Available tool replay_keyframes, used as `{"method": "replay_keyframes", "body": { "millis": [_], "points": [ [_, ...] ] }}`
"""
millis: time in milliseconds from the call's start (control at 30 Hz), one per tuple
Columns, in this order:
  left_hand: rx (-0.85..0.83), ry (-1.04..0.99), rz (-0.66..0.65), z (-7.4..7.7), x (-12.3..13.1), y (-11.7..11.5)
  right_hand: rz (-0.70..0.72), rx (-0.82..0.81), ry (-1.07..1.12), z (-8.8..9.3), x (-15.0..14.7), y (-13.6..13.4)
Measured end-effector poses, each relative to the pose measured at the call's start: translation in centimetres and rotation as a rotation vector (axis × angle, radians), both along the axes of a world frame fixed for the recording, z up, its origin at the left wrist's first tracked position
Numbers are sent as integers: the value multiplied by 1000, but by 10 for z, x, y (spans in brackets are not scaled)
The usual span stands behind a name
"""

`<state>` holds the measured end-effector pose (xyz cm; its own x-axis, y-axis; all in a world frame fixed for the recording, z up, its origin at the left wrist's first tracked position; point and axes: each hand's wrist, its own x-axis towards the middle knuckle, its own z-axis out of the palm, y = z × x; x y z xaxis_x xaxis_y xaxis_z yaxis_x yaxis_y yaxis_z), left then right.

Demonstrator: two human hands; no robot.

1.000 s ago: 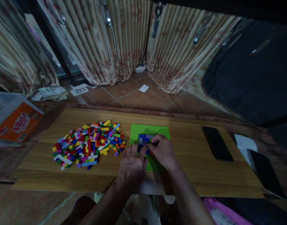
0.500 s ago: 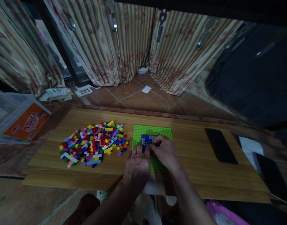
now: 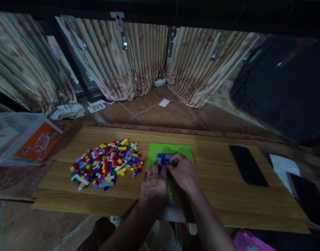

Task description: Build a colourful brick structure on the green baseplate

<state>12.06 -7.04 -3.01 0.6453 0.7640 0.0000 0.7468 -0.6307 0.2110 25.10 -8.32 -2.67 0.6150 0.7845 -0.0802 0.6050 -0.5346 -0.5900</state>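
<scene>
A green studded baseplate [image 3: 184, 149] lies on the wooden board, with a small build of mostly blue toy building bricks [image 3: 164, 157] near its middle. My left hand [image 3: 154, 186] rests over the plate's left front part, fingers curled down and thumb and fingertips against the near side of the bricks. From the right, my right hand [image 3: 184, 171] bends its thumb and fingers onto the build's right and near side in a pinch. Both hands cover part of the bricks, so the exact piece under the fingertips is hidden.
A heap of loose colourful toy bricks [image 3: 105, 164] lies left of the plate on the wooden board [image 3: 214, 202]. A black phone-like slab [image 3: 248, 165] is at the right. Beyond the left end stands a clear plastic box [image 3: 18, 125] with an orange label.
The view has tilted and shifted slightly, so the scene sits a little lower. Both hands stay at the brick build, with only slight finger movement.
</scene>
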Motion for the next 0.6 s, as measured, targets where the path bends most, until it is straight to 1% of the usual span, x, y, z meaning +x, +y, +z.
{"method": "replay_keyframes", "body": {
  "millis": [167, 300, 367, 433, 500, 600],
  "points": [
    [13, -62, 5, -3, -5, -4, 14, 39, -1, -4, 3, -3],
    [2, -112, -14, -3, -5, -3, 20, 113, 25, -6, 9, -5],
    [-2, -118, -6, -2, -3, -2, -4, 156, 37, -4, 11, -5],
    [-21, -132, 6, 0, -2, -2, -52, 225, 48, 0, 11, -4],
    [-58, -176, 5, 2, -3, -4, -90, 330, 71, 5, 7, -2],
    [-163, -335, 17, 9, -10, -6, -82, 480, 110, 11, -7, 1]
  ]
}}
